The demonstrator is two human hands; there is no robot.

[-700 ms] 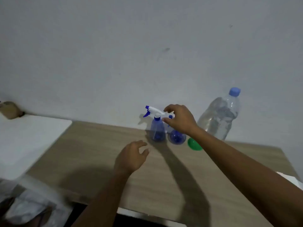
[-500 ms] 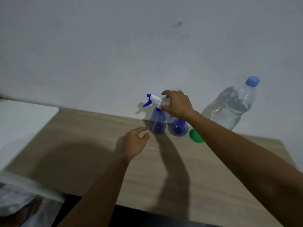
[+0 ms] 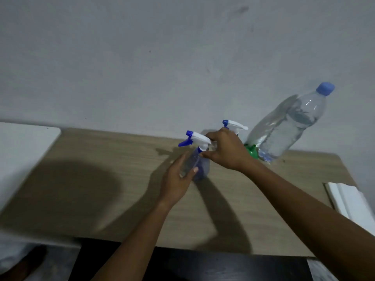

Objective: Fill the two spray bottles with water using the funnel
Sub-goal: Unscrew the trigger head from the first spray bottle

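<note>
A small blue spray bottle (image 3: 197, 157) with a white and blue trigger head stands on the wooden table (image 3: 101, 179). My right hand (image 3: 227, 151) pinches its neck just under the trigger head. My left hand (image 3: 178, 179) wraps around its clear blue body from the left. The second spray bottle (image 3: 233, 125) stands behind my right hand, only its trigger head showing. A green funnel (image 3: 252, 152) lies to the right, beside a large water bottle (image 3: 288, 126) with a blue cap.
A grey wall rises right behind the table. A white surface (image 3: 22, 151) adjoins the table on the left. White flat pieces (image 3: 351, 201) lie at the right edge. The table's front edge runs above a dark floor.
My right hand pulled the left spray bottle toward me, away from the other one. My left hand rose from the table and closed around the bottle's body. The view shifted down.
</note>
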